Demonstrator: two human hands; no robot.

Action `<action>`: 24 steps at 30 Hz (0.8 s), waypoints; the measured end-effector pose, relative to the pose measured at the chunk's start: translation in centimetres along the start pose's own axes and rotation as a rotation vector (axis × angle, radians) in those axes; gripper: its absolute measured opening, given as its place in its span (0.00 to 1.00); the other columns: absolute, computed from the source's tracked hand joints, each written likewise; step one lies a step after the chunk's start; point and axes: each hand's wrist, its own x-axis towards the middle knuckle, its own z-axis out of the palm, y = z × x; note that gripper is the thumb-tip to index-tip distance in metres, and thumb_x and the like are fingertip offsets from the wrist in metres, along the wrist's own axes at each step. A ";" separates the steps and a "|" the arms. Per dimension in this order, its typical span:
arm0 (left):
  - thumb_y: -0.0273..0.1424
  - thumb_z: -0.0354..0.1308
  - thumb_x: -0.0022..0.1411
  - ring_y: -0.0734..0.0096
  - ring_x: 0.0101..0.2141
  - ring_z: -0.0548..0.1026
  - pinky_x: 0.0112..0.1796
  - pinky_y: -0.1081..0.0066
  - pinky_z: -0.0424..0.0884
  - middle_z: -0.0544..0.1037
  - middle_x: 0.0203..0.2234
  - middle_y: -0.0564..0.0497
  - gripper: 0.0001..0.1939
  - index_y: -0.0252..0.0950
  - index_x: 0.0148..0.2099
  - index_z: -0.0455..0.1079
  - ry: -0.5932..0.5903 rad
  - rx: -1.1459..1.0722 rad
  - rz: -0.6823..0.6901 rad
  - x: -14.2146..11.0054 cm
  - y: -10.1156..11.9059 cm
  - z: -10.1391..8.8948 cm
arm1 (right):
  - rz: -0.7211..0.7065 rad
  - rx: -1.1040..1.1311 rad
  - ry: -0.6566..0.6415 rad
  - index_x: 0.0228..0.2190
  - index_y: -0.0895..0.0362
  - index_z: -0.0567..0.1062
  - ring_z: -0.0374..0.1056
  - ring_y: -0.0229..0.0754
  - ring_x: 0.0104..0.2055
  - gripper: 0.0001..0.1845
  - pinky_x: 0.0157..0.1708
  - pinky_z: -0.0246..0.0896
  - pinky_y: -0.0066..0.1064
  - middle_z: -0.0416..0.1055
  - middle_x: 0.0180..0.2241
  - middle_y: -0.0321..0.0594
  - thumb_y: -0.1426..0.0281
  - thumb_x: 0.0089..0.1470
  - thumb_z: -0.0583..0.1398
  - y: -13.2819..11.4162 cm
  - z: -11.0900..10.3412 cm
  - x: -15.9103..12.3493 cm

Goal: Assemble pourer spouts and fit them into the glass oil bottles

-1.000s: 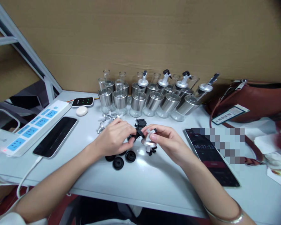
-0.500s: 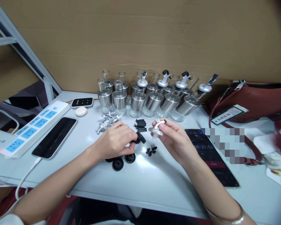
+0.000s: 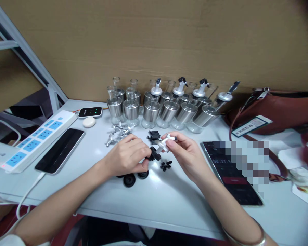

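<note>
Between the fingers of my left hand (image 3: 129,155) is a black ribbed stopper (image 3: 155,153), its flat end turned to the right. My right hand (image 3: 186,153) pinches a silver pourer spout (image 3: 163,145), tilted so its stem points at the stopper. Stem and stopper meet or nearly meet; I cannot tell how far one is in the other. Below my left hand lie round black stoppers (image 3: 129,180), partly hidden by it. Small black caps (image 3: 165,166) lie between my hands. Behind them are black levers (image 3: 154,136) in a row and a pile of silver spouts (image 3: 118,133).
Glass and steel bottles (image 3: 151,114) stand in rows at the back, several with pourers. A power strip (image 3: 38,141) and phone (image 3: 60,150) lie left. On the right are a larger dark-screened device (image 3: 231,177) and a brown bag (image 3: 279,109).
My right hand has moved left and a little down, tipping the spout so its stem comes up to the stopper. My left hand has hardly moved.
</note>
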 end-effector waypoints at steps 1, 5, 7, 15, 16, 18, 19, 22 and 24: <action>0.20 0.48 0.57 0.73 0.25 0.70 0.30 0.71 0.67 0.73 0.24 0.54 0.08 0.38 0.37 0.57 -0.004 0.003 -0.001 0.0 0.0 0.0 | -0.001 -0.010 0.002 0.31 0.53 0.77 0.64 0.36 0.28 0.10 0.34 0.60 0.31 0.70 0.26 0.34 0.61 0.48 0.66 0.0 0.0 0.0; 0.20 0.48 0.57 0.73 0.25 0.70 0.30 0.71 0.67 0.73 0.24 0.54 0.08 0.38 0.37 0.57 -0.009 0.021 0.000 0.0 0.0 0.0 | 0.000 -0.043 -0.002 0.31 0.53 0.76 0.64 0.37 0.28 0.11 0.33 0.61 0.32 0.71 0.26 0.35 0.60 0.48 0.66 0.0 0.2 0.0; 0.20 0.48 0.57 0.73 0.25 0.70 0.30 0.71 0.67 0.73 0.24 0.54 0.08 0.38 0.36 0.57 -0.005 0.031 -0.001 0.0 0.0 0.0 | 0.000 -0.051 -0.005 0.31 0.54 0.76 0.65 0.37 0.28 0.11 0.33 0.62 0.32 0.71 0.27 0.35 0.60 0.47 0.66 -0.1 0.2 0.0; 0.20 0.49 0.57 0.73 0.25 0.70 0.31 0.70 0.67 0.73 0.23 0.53 0.07 0.37 0.36 0.56 0.006 0.036 0.005 0.0 -0.1 0.1 | -0.037 -0.077 0.002 0.31 0.54 0.76 0.66 0.37 0.29 0.12 0.32 0.62 0.31 0.71 0.26 0.35 0.60 0.47 0.66 0.0 0.4 0.1; 0.21 0.49 0.57 0.72 0.25 0.70 0.31 0.70 0.67 0.73 0.24 0.53 0.07 0.37 0.36 0.56 0.005 0.036 0.004 0.0 -0.1 0.1 | -0.035 -0.078 -0.005 0.31 0.54 0.76 0.66 0.37 0.29 0.12 0.32 0.62 0.31 0.72 0.26 0.35 0.60 0.47 0.66 0.0 0.5 0.1; 0.21 0.49 0.57 0.72 0.26 0.70 0.32 0.70 0.66 0.73 0.24 0.53 0.07 0.37 0.36 0.56 -0.006 0.040 -0.009 0.0 -0.1 0.1 | -0.032 -0.082 -0.014 0.31 0.54 0.75 0.66 0.37 0.29 0.12 0.33 0.62 0.31 0.72 0.27 0.35 0.60 0.48 0.66 0.0 0.5 0.0; 0.21 0.49 0.57 0.72 0.26 0.70 0.32 0.70 0.66 0.73 0.24 0.54 0.07 0.37 0.35 0.56 -0.009 0.045 -0.020 -0.1 -0.1 0.1 | -0.035 -0.083 -0.012 0.32 0.54 0.75 0.67 0.37 0.29 0.12 0.33 0.62 0.31 0.72 0.27 0.35 0.61 0.48 0.66 0.0 0.6 0.0; 0.21 0.50 0.57 0.71 0.26 0.71 0.33 0.69 0.65 0.73 0.24 0.55 0.07 0.38 0.35 0.56 0.002 0.058 -0.055 -0.2 -0.1 0.2 | -0.084 -0.070 0.022 0.37 0.52 0.70 0.68 0.37 0.31 0.14 0.35 0.63 0.31 0.72 0.28 0.33 0.63 0.49 0.65 0.1 0.7 -0.1; 0.21 0.50 0.56 0.71 0.27 0.71 0.34 0.68 0.64 0.73 0.24 0.55 0.08 0.37 0.35 0.56 0.013 0.066 -0.078 -0.3 -0.2 0.1 | -0.141 -0.081 0.041 0.39 0.49 0.66 0.69 0.38 0.33 0.16 0.37 0.63 0.32 0.72 0.29 0.31 0.65 0.51 0.64 0.3 0.7 -0.2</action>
